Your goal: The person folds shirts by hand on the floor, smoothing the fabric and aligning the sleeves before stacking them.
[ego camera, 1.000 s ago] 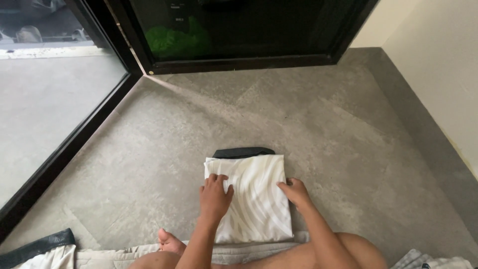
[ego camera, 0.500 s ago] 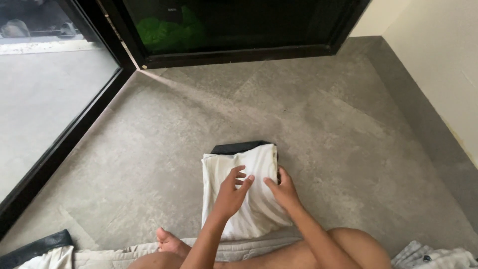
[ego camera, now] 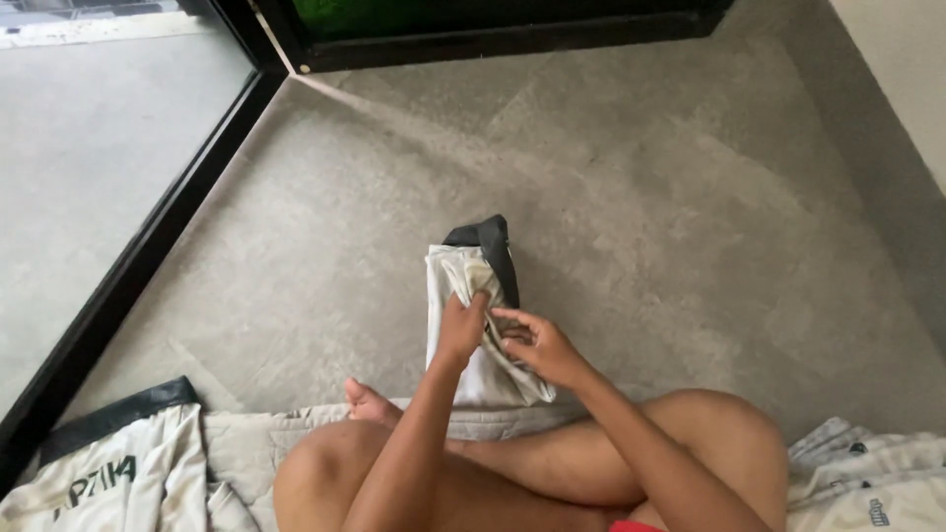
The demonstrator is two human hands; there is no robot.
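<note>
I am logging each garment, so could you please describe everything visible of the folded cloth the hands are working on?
The folded garment is a pale, off-white soft fabric with faint stripes and a black band at its far end. It lies on the grey floor as a narrow, creased bundle. The left hand grips its upper layer and the right hand touches its right edge. Its near end rests against another pale cloth by the person's legs.

No packages, signs or screens in view. Only printed marks on cloth: dark lettering across a pale garment with black band (ego camera: 108, 463) lying at the lower left on the floor; a small dark printed logo on a pale crumpled garment (ego camera: 872, 493) at the lower right corner, plus a tiny dark mark higher on the same cloth.
</note>
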